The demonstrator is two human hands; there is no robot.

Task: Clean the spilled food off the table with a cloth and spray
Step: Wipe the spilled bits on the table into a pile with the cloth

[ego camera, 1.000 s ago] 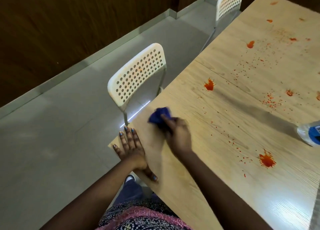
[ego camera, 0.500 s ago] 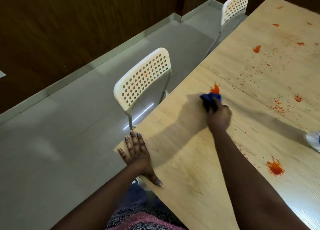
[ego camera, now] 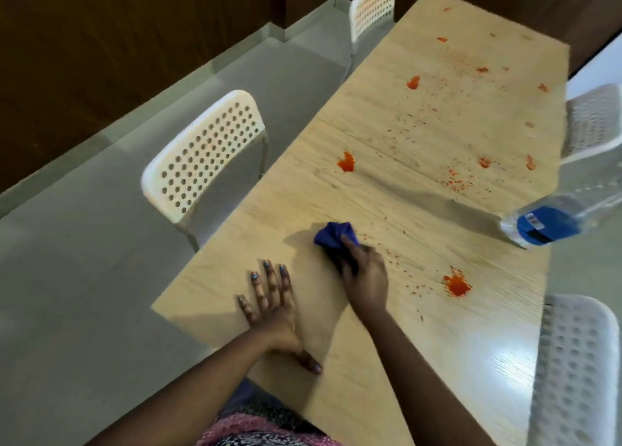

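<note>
Currently your table [ego camera: 387, 361] carries red spills from 12 to 3 o'clock. Left hand [ego camera: 269, 306] lies flat, fingers apart, bracing. Right hand [ego camera: 365, 277] is clamped on the blue cloth [ego camera: 331, 235]; press flat, sweep toward the splat [ego camera: 456, 284] at 3 o'clock.

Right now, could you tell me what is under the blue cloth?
The blue cloth, bunched in the right hand, presses on the wooden table. Red specks lie beside it; whether any spill sits beneath is hidden.

Four white chairs with holed backs stand by the long sides — nearest left one [ego camera: 202, 152], another [ego camera: 372, 6] farther along, two [ego camera: 592, 122] [ego camera: 575, 371] opposite.
</note>
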